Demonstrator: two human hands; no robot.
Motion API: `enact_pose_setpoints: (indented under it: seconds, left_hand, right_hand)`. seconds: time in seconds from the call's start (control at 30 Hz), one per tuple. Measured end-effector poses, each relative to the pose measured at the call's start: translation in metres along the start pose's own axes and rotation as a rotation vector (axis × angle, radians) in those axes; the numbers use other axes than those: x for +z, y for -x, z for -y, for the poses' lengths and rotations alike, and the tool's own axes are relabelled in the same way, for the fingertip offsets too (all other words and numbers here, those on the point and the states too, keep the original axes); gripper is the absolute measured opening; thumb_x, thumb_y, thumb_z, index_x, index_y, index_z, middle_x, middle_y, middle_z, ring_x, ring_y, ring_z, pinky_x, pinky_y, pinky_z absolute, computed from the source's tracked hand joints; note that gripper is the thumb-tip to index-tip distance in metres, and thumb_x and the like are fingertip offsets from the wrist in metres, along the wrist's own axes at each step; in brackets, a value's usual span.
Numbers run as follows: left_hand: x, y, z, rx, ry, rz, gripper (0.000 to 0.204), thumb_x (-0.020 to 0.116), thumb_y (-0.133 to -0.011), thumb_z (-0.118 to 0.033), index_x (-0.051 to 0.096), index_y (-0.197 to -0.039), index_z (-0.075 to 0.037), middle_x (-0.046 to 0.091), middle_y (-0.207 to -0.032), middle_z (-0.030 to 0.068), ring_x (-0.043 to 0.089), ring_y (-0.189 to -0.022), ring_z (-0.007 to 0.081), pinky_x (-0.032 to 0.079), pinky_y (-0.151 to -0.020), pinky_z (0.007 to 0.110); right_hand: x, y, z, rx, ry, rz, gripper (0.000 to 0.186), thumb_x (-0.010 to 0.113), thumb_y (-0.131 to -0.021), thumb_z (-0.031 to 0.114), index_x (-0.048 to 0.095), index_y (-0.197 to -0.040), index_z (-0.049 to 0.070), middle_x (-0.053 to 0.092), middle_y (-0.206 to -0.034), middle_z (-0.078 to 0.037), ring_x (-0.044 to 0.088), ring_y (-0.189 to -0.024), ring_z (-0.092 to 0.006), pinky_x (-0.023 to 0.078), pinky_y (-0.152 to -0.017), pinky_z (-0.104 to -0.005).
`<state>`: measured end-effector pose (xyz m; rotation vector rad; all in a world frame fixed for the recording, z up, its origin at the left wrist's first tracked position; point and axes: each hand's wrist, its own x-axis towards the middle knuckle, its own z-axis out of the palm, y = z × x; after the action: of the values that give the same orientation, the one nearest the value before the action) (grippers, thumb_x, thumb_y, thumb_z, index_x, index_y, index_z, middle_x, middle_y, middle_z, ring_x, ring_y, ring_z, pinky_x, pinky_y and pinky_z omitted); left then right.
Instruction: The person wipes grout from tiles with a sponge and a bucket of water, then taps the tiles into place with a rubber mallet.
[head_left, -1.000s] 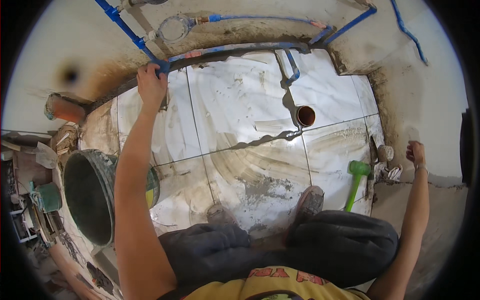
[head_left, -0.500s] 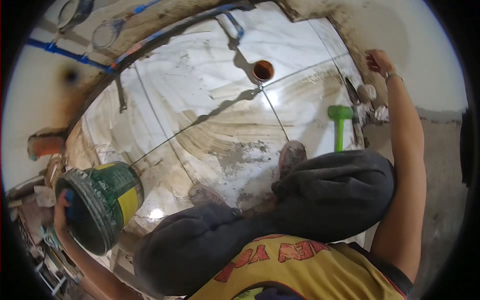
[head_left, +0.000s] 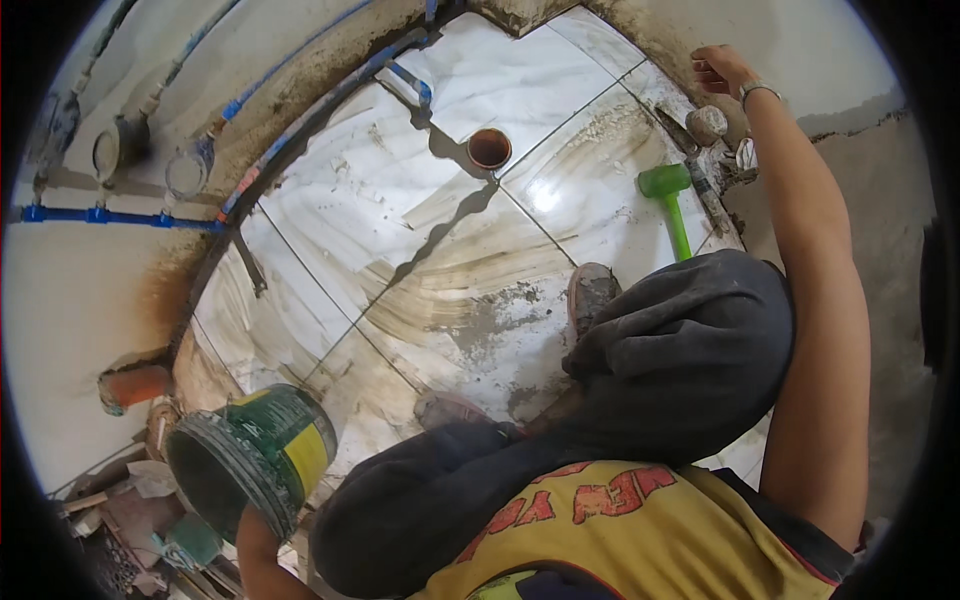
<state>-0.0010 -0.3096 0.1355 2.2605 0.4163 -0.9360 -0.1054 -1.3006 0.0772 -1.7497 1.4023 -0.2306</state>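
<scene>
- Squatting on the white marble-patterned floor tiles (head_left: 380, 200), the person braced the right hand (head_left: 722, 70) against the pale plastered wall (head_left: 800, 40) at the far corner, fingers partly spread and clamped on nothing.
- The left hand was hidden under the green-and-yellow plastic bucket (head_left: 255, 460); only the left forearm (head_left: 262, 560) showed below it, so I could not tell whether that hand was closed on the bucket or merely beside it.
- The bucket lay tilted, its dark mouth facing lower left, at the near-left edge of the tiles beside a heap of rubble.
- In my judgement, handling the bucket well called for a firm hold low on its body and a slow tilt, so no grit dropped onto the tile joints.
- The wall-braced arm should carry the balance, since both shoes (head_left: 592, 295) stood on smeared grey mortar.
- A green rubber mallet (head_left: 668, 195) lay near the right wall, well apart from the bucket; a round orange drain pipe opening (head_left: 489, 149) sat mid-floor.
</scene>
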Motion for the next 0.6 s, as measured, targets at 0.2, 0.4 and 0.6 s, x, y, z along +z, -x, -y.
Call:
enact_pose_setpoints:
  seconds: [0.2, 0.4, 0.6]
  left_hand:
    - [-0.017, -0.082, 0.053, -0.023, 0.570, -0.100, 0.052, 0.057, -0.100, -0.031, 0.059, -0.138, 0.004, 0.066, -0.132, 0.0129, 0.062, -0.119, 0.0275, 0.046, -0.101, 0.036]
    - [-0.088, -0.203, 0.117, 0.108, -0.034, -0.307, 0.045, 0.050, -0.104, -0.029, 0.060, -0.134, 0.004, 0.068, -0.126, 0.0118, 0.065, -0.113, 0.0267, 0.049, -0.098, 0.036]
    - [-0.073, -0.188, 0.111, 0.443, 0.149, -0.447, 0.033, 0.062, -0.085, -0.002, 0.066, -0.117, 0.005, 0.072, -0.107, 0.0139, 0.066, -0.098, 0.0226, 0.051, -0.091, 0.036]
  right_hand:
    - [0.027, -0.017, 0.007, 0.048, -0.028, 0.081, 0.018, 0.069, -0.091, 0.027, 0.064, -0.086, 0.011, 0.065, -0.076, -0.002, 0.064, -0.065, -0.0144, 0.056, -0.060, -0.0301]
    - [0.036, -0.071, -0.009, -0.121, -0.192, 0.210, 0.019, 0.070, -0.089, 0.029, 0.065, -0.094, 0.011, 0.064, -0.076, -0.003, 0.062, -0.064, -0.0173, 0.057, -0.058, -0.0361]
    - [0.071, -0.088, 0.058, -0.224, -0.090, 0.080, 0.015, 0.063, -0.090, 0.022, 0.065, -0.091, 0.007, 0.059, -0.067, -0.005, 0.057, -0.053, -0.0206, 0.055, -0.056, -0.0386]
